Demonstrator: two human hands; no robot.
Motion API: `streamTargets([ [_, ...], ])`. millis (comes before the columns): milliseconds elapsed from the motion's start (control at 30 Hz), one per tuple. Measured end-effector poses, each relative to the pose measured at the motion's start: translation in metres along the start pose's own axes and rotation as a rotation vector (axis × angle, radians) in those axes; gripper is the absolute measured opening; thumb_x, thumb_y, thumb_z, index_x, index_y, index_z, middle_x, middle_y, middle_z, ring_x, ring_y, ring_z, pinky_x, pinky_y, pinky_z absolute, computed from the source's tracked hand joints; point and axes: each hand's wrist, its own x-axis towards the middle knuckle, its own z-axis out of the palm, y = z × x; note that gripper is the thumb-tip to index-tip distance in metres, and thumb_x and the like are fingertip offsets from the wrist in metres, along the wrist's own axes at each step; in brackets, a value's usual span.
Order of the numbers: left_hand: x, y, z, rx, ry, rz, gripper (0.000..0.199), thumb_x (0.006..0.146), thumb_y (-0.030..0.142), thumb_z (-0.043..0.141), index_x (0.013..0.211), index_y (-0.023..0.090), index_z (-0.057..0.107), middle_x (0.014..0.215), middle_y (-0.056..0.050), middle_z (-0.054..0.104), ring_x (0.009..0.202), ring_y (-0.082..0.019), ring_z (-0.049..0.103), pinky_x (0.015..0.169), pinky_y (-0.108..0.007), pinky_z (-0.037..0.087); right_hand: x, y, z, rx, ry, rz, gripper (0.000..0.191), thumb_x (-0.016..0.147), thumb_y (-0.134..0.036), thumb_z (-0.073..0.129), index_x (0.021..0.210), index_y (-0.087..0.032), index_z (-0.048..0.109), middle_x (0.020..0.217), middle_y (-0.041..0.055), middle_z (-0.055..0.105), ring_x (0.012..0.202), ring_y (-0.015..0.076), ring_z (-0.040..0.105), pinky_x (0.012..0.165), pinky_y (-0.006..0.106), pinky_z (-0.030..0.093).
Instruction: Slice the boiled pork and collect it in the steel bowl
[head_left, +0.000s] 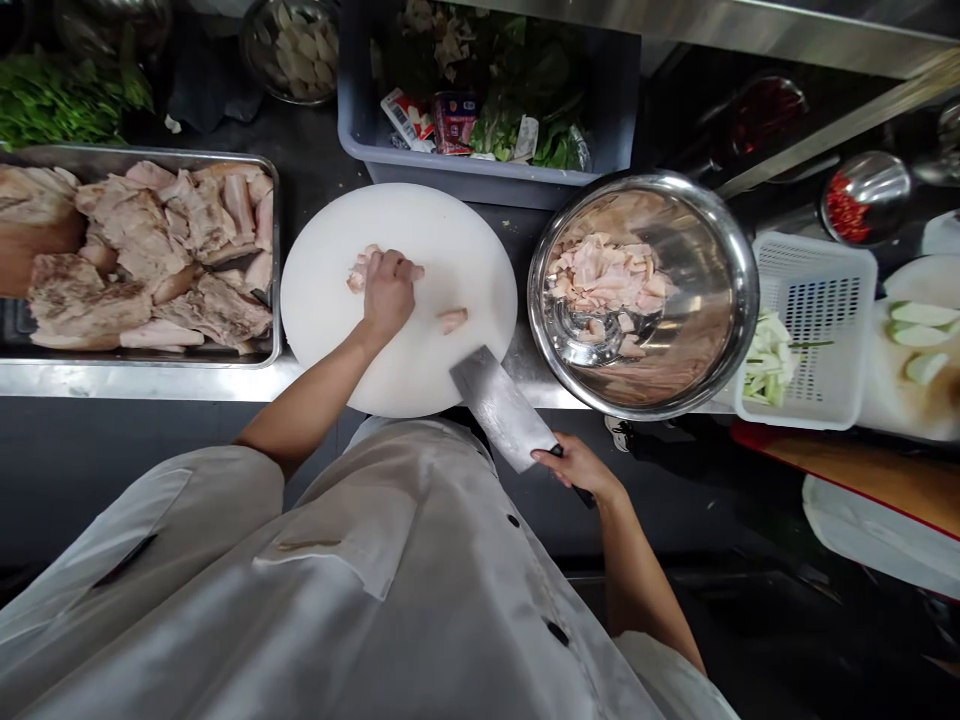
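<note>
- Nearest us, the cleaver (pixel 502 410) looks stiff and blade-heavy; its dark handle is the place to hold it. Our right hand (pixel 577 466) is wrapped round that handle, low beside the apron front, forearm angled inward, the blade slanting forward to overlap the board's near edge.
- On the round white cutting board (pixel 322 330), a loose meat strip (pixel 452 320) lies just beyond the blade, apart from it. We judge it light, soft and slick, best pinched across its middle.
- Farther up the board, our left hand (pixel 390 293) is clenched over the meat (pixel 358 272), which pokes out on both sides; the arm reaches forward from the left, knuckles up. It probably yields and slips, so a broad grip with tucked fingertips suits.
- Flanking the board are the meat tray (pixel 276 250) and steel bowl (pixel 701 290); beyond it stands the bin (pixel 480 180).
</note>
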Motion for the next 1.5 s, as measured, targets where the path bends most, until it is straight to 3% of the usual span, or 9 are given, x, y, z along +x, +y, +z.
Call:
streamTargets([
  [133, -0.006, 0.043, 0.008, -0.044, -0.311, 0.204, 0.02, 0.094, 0.025, 0.059, 0.112, 0.019, 0.064, 0.111, -0.012, 0.067, 0.108, -0.032, 0.059, 0.098, -0.05, 0.05, -0.019, 0.015, 0.0, 0.094, 0.066, 0.055, 0.05, 0.075, -0.069, 0.07, 0.085, -0.022, 0.056, 0.046, -0.01, 0.047, 0.035, 0.0108, 0.042, 0.038, 0.023, 0.032],
  [233, -0.019, 0.065, 0.013, -0.035, -0.406, 0.223, 0.025, 0.088, 0.013, 0.057, 0.113, 0.017, 0.062, 0.102, -0.011, 0.068, 0.101, -0.03, 0.061, 0.092, -0.047, 0.052, -0.013, 0.009, 0.019, 0.182, 0.161, 0.049, 0.053, 0.073, -0.073, 0.07, 0.082, -0.024, 0.052, 0.047, -0.0103, 0.046, 0.035, 0.0106, 0.041, 0.037, 0.024, 0.033],
  [400, -0.043, 0.051, -0.01, -0.057, -0.401, 0.247, 0.028, 0.089, 0.01, 0.055, 0.115, 0.018, 0.063, 0.099, -0.01, 0.069, 0.096, -0.027, 0.061, 0.089, -0.044, 0.054, 0.012, -0.021, 0.055, 0.281, 0.275, -0.003, 0.055, 0.075, -0.075, 0.071, 0.082, -0.025, 0.049, 0.05, -0.0089, 0.048, 0.036, 0.0113, 0.042, 0.037, 0.025, 0.034],
  [567, -0.07, 0.039, -0.028, -0.093, -0.268, 0.245, 0.025, 0.103, 0.021, 0.05, 0.12, 0.024, 0.069, 0.11, -0.009, 0.07, 0.1, -0.024, 0.062, 0.092, -0.044, 0.054, 0.025, -0.051, 0.07, 0.252, 0.292, -0.072, 0.051, 0.079, -0.073, 0.068, 0.083, -0.026, 0.05, 0.049, -0.0069, 0.05, 0.035, 0.0139, 0.045, 0.038, 0.027, 0.035],
  [900, -0.078, 0.04, -0.013, -0.104, -0.191, 0.222, 0.032, 0.109, 0.026, 0.043, 0.122, 0.024, 0.073, 0.109, -0.006, 0.075, 0.098, -0.019, 0.065, 0.089, -0.036, 0.06, 0.041, -0.071, 0.062, -0.072, 0.353, -0.098, 0.042, 0.09, -0.059, 0.061, 0.103, -0.019, 0.062, 0.051, -0.0035, 0.059, 0.04, 0.0183, 0.056, 0.051, 0.029, 0.046],
  [1100, -0.078, 0.04, -0.013, -0.148, -0.228, 0.168, 0.034, 0.11, 0.03, 0.043, 0.124, 0.027, 0.074, 0.114, -0.005, 0.076, 0.103, -0.02, 0.067, 0.093, -0.038, 0.06, 0.03, -0.065, 0.056, -0.081, 0.287, -0.089, 0.039, 0.091, -0.059, 0.06, 0.097, -0.021, 0.062, 0.05, -0.0057, 0.055, 0.036, 0.0166, 0.053, 0.046, 0.028, 0.043],
  [1333, -0.078, 0.04, -0.016, -0.179, -0.233, 0.174, 0.034, 0.11, 0.033, 0.044, 0.124, 0.026, 0.074, 0.115, -0.007, 0.077, 0.101, -0.02, 0.068, 0.095, -0.041, 0.06, 0.071, -0.101, 0.054, -0.046, 0.321, -0.16, 0.03, 0.092, -0.051, 0.062, 0.095, -0.021, 0.059, 0.051, -0.0067, 0.054, 0.036, 0.0144, 0.051, 0.043, 0.026, 0.04],
  [1500, -0.078, 0.044, -0.019, -0.159, -0.22, 0.153, 0.034, 0.11, 0.034, 0.043, 0.115, 0.026, 0.076, 0.109, -0.005, 0.078, 0.096, -0.019, 0.069, 0.09, -0.039, 0.06, 0.053, -0.076, 0.055, -0.052, 0.262, -0.13, 0.032, 0.092, -0.05, 0.063, 0.1, -0.02, 0.06, 0.049, -0.0072, 0.054, 0.034, 0.0146, 0.051, 0.043, 0.026, 0.042],
])
